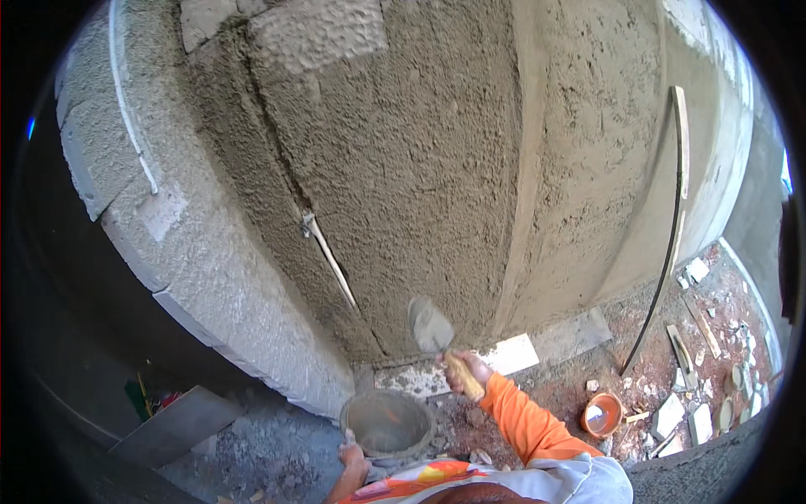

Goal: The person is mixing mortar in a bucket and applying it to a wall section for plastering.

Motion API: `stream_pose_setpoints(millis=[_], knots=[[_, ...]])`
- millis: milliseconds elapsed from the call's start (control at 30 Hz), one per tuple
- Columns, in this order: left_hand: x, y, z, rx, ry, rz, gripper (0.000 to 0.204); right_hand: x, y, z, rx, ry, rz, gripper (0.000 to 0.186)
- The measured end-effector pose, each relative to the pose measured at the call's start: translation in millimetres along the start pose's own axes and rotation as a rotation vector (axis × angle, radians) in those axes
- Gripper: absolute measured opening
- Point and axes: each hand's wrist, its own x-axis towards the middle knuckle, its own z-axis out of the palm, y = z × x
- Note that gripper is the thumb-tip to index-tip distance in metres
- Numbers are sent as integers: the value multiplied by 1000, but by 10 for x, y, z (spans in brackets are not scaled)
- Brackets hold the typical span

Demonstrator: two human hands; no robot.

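Note:
My right hand is closed round the wooden handle of a trowel. Its blade, slightly smeared by motion, is up against or close to the foot of the mortar-covered wall. With my left hand I grip the left rim of a grey mortar bucket. The bucket stands on the ground in front of me, its inside coated grey; how much mortar it holds is hard to make out. A pale board lies along the wall's base, splashed with mortar.
A white pipe runs down a groove in the wall. At right, a long straightedge leans on the plaster. An orange bucket, a float and broken tile pieces lie on reddish ground. Left, a bare block wall juts out.

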Motion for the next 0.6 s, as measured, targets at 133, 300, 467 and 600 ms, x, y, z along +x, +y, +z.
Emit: stream_pose_setpoints(millis=[133, 300, 467, 600], knots=[[-104, 79, -355, 34, -64, 117, 63, -400, -846, 1109, -285, -9, -499, 35], [47, -41, -595, -39, -7, 26, 54, -1047, -1315, 2604, -655, 126, -1519, 43], [-12, 15, -833, -412, -11, -59, 49, -1446, -1568, 3512, -698, 399, -2295, 45], [148, -88, -857, -487, 7, -145, 49, -1695, -1757, 3679, -678, 361, -2738, 46]])
